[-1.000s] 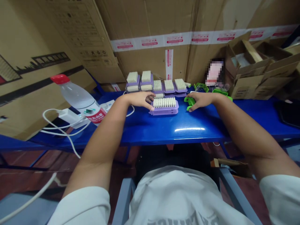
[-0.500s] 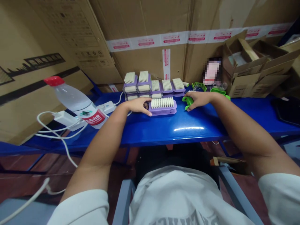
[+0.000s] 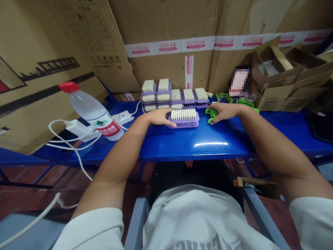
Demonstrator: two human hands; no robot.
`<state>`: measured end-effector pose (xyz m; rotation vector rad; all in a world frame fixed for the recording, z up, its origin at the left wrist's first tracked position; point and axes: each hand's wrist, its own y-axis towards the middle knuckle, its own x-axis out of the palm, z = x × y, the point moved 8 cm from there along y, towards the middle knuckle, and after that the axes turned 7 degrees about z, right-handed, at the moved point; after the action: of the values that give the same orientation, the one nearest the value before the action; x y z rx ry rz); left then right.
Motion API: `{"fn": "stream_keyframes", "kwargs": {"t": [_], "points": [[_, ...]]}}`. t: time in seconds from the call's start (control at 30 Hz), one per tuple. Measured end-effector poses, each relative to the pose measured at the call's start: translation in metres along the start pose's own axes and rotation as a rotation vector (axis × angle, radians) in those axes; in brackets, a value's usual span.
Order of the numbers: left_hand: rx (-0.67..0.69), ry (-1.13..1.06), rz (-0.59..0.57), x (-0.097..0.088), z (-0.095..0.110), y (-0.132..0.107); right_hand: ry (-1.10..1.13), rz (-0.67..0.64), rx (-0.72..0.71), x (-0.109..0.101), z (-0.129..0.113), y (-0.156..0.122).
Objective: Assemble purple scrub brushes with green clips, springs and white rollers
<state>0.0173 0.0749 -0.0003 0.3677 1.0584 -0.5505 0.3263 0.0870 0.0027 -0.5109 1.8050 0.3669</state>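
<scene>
A purple brush [image 3: 183,118] with white bristles lies on the blue table [image 3: 182,142], bristles up. My left hand [image 3: 158,116] rests against its left end, fingers curled around it. My right hand [image 3: 223,111] lies to the right of the brush, fingers closed over a green plastic part [image 3: 211,114]. Behind them stand several more purple brushes [image 3: 173,95], stacked in a row against the cardboard wall.
A water bottle with a red cap [image 3: 91,111] lies tilted at the left beside a white charger and cables [image 3: 78,130]. More green parts [image 3: 234,100] sit behind my right hand. Open cardboard boxes [image 3: 283,80] stand at the right. Large cartons [image 3: 169,41] form the back wall.
My left hand has closed in on the brush's left end. The right hand stays on the green part. The view has shifted slightly.
</scene>
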Motion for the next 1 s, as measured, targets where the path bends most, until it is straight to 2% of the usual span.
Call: {"fn": "stream_keyframes", "kwargs": {"t": [0.27, 0.5, 1.0], "points": [[-0.005, 0.023, 0.026, -0.001, 0.001, 0.000, -0.008, -0.006, -0.001, 0.000, -0.002, 0.000], [-0.013, 0.038, -0.005, 0.001, 0.002, 0.000, 0.007, -0.011, 0.025, 0.000, -0.004, -0.002], [0.010, 0.097, 0.009, 0.003, 0.012, 0.000, 0.012, -0.004, -0.005, 0.001, -0.013, -0.002]]}}
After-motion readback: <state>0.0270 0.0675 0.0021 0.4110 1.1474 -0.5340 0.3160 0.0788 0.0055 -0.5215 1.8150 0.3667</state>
